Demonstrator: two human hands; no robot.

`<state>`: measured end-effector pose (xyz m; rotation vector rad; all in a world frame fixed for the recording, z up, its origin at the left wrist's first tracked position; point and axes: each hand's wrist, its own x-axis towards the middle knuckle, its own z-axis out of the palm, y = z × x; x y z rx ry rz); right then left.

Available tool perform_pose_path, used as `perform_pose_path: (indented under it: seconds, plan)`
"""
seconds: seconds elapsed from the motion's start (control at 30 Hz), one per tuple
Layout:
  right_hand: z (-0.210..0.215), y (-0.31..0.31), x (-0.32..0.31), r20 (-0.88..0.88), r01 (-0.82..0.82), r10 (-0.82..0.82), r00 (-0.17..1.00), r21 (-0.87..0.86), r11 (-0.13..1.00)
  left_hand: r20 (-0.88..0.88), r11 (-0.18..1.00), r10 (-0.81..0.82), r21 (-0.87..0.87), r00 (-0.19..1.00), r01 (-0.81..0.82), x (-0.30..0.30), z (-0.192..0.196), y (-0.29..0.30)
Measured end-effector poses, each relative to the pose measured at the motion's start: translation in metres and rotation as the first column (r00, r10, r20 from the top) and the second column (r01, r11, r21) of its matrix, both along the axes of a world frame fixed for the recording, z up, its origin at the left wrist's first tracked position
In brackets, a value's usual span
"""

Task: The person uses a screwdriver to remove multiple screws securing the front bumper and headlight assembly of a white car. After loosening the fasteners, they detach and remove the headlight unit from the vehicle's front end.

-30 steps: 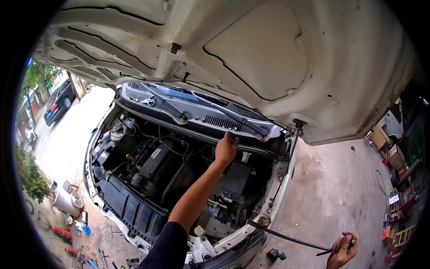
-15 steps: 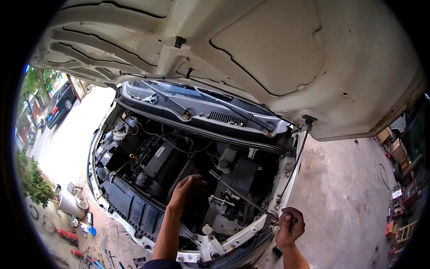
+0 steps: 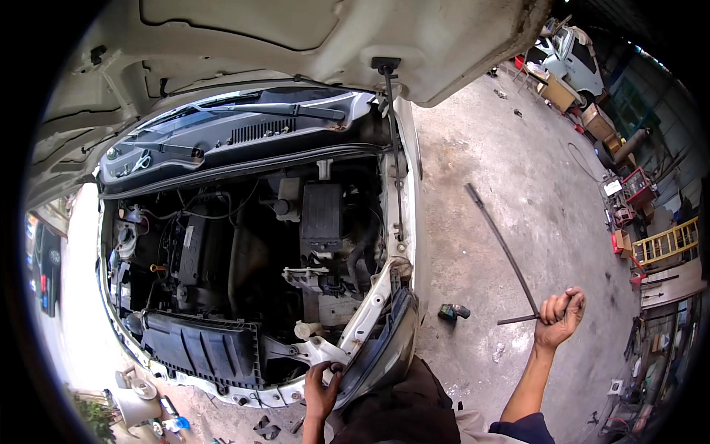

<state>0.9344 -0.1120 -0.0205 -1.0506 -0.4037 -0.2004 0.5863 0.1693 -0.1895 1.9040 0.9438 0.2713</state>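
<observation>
A white car stands with its hood (image 3: 296, 37) raised on a thin prop rod (image 3: 393, 148), showing the engine bay (image 3: 251, 259). My right hand (image 3: 560, 318) is out to the right over the concrete floor, closed around the bent end of a long thin black strip (image 3: 503, 248) that slants up and to the left. My left hand (image 3: 322, 385) is low at the car's front corner, fingers curled on the edge beside the headlight (image 3: 384, 355). The black battery box (image 3: 322, 214) sits in the middle of the bay.
A small dark tool (image 3: 452, 311) lies on the concrete by the front corner. Cardboard boxes (image 3: 562, 92), a white vehicle (image 3: 569, 52), a yellow ladder (image 3: 665, 244) and shelves of clutter line the right side. Buckets and cans (image 3: 137, 392) stand at lower left.
My view has swung right. My left hand left the cowl and dropped to the front corner. My right hand came in toward the bay, then pulled the black strip out to the right.
</observation>
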Motion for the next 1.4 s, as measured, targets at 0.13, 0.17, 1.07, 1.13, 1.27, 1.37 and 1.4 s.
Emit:
perform_pose_path:
  seconds: [0.13,0.17,1.07,1.13,1.27,1.37,1.4]
  plan:
    - [-0.055,-0.065,-0.004,0.103,0.404,-0.402,0.91,-0.445,0.799,-0.048,0.997,-0.03,0.069,0.998,0.033,0.014,0.002,-0.01]
    - [-0.088,-0.079,0.002,0.205,0.49,-0.487,0.849,-0.65,0.581,-0.047,0.998,-0.015,0.065,0.999,0.018,0.015,0.002,-0.012]
    - [-0.34,-0.026,-0.068,-0.56,-0.474,-0.067,0.826,-0.753,0.458,-0.303,0.084,0.924,-0.437,0.234,-0.895,-0.197,-0.18,-0.075]
    - [-0.287,0.025,-0.078,-0.406,-0.365,0.028,0.914,-0.787,0.497,-0.443,-0.08,0.878,-0.511,0.182,-0.856,-0.198,-0.201,-0.066]
    - [-0.202,0.104,-0.09,-0.24,-0.298,0.175,0.955,-0.769,0.566,-0.457,-0.099,0.844,-0.646,0.28,-0.757,-0.179,-0.234,-0.071]
    - [-0.199,0.135,-0.084,-0.025,-0.094,0.176,0.984,-0.913,0.396,-0.409,-0.058,0.878,-0.609,0.25,-0.791,-0.176,-0.268,-0.077]
    - [-0.195,0.145,-0.088,-0.011,-0.064,0.132,0.991,-0.913,0.403,-0.417,-0.1,0.889,-0.58,0.189,-0.809,-0.195,-0.299,-0.079]
